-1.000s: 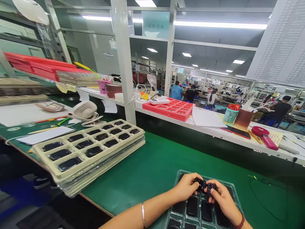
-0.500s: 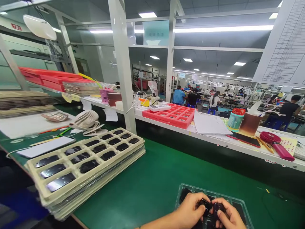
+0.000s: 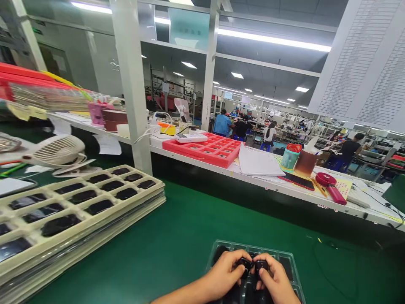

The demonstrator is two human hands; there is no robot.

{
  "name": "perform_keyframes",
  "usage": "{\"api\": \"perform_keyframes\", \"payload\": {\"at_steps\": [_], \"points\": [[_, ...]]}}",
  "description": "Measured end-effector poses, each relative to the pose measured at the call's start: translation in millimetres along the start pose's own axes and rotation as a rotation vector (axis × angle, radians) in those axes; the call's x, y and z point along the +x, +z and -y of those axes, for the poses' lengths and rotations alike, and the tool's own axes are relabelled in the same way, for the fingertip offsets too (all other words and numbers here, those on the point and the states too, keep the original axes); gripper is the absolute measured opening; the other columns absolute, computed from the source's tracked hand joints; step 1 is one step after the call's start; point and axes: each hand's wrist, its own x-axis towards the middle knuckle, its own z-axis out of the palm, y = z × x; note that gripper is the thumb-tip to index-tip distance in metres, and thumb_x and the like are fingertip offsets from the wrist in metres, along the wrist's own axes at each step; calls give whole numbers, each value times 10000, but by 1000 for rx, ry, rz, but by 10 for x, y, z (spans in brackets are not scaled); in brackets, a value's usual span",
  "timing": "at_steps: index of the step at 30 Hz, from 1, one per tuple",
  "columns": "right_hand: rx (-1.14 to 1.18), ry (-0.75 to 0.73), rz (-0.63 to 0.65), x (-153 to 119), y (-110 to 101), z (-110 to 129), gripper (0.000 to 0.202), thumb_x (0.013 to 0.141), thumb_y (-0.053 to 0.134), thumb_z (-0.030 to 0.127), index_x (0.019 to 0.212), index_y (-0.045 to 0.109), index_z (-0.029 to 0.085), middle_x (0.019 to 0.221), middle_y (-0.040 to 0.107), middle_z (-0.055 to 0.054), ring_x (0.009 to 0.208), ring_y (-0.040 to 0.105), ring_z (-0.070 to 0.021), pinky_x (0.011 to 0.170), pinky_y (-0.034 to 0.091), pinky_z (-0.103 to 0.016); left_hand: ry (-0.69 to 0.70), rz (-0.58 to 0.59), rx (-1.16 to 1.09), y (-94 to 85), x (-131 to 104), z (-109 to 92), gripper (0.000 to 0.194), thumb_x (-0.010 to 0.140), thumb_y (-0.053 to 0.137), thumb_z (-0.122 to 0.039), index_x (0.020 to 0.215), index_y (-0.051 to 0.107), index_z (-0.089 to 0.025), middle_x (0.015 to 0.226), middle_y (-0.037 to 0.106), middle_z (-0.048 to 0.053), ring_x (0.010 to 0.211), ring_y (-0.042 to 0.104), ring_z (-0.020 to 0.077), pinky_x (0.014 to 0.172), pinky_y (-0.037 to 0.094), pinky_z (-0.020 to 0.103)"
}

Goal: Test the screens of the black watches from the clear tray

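Near the bottom of the head view, my left hand (image 3: 226, 272) pinches a small black part (image 3: 245, 267) between thumb and fingers. My right hand (image 3: 276, 276) grips another small black part (image 3: 260, 266) just beside it. The two parts are close together; whether they touch is hard to tell. Both hands are over a clear plastic tray (image 3: 292, 264) that has dark pieces in its compartments. My fingers hide much of the tray's middle.
A stack of cream trays (image 3: 120, 219) with dark glossy pieces stands at left. Behind the green tabletop (image 3: 177, 228) runs a white shelf with a red foam tray (image 3: 218, 159), papers (image 3: 259, 160), a cup (image 3: 289, 158) and a pink fan (image 3: 327, 180). People sit far back.
The view has turned right, so the stack, shelf and hands appear further left. Both hands still hold their black parts over the clear tray.
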Motion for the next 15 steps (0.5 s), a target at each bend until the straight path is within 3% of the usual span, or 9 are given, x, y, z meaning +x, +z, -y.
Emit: {"api": "perform_keyframes", "payload": {"at_steps": [4, 8, 15], "points": [[32, -12, -32, 1, 21, 57, 532, 761, 571, 637, 996, 556, 159, 794, 610, -58, 505, 568, -124, 482, 403, -226, 1, -12, 47, 7, -44, -116, 257, 761, 469, -187, 964, 623, -162, 860, 639, 39, 621, 566, 126, 594, 480, 222], [61, -8, -63, 5, 30, 83, 438, 769, 610, 541, 974, 574, 156, 782, 605, -44, 502, 565, -111, 482, 412, -214, 2, -13, 52, 19, -59, -214, 241, 771, 493, -239, 956, 638, -185, 872, 633, 25, 639, 563, 124, 614, 495, 217], [72, -5, -83, 58, 29, 32, 285, 770, 604, 341, 960, 604, 130, 726, 608, -33, 464, 557, -98, 454, 421, -195, 26, -12, 10, -4, 10, 20, 321, 800, 512, -422, 1008, 618, -201, 889, 639, 49, 727, 581, 180, 614, 525, 252]]}}
